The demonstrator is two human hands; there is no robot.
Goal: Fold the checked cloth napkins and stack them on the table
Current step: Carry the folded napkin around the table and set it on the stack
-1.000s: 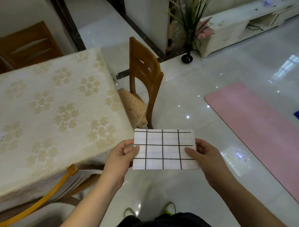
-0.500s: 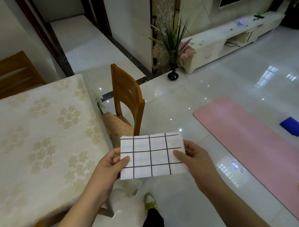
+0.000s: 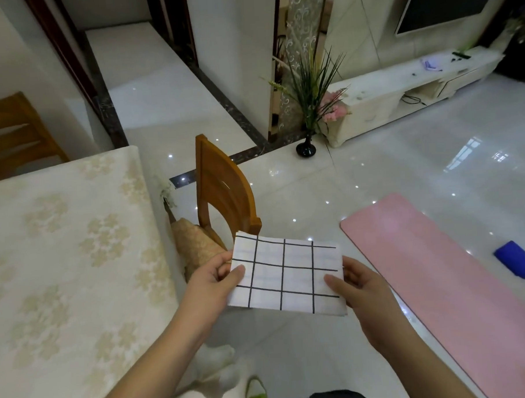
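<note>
We see folded napkin (image 3: pixel 285 277) pinched by left hand (image 3: pixel 212 286) and right hand (image 3: pixel 360 291) (thumbs on top); table (image 3: pixel 62 252) now further left, stacking not yet done.

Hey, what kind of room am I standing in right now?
Most likely a home's open living and dining room: a dining table with a wooden chair, a wall television above a low white cabinet, and a pink exercise mat on the glossy tile floor.

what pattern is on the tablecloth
Cream with pale gold flower clusters on the tablecloth, seen in the head view.
</note>
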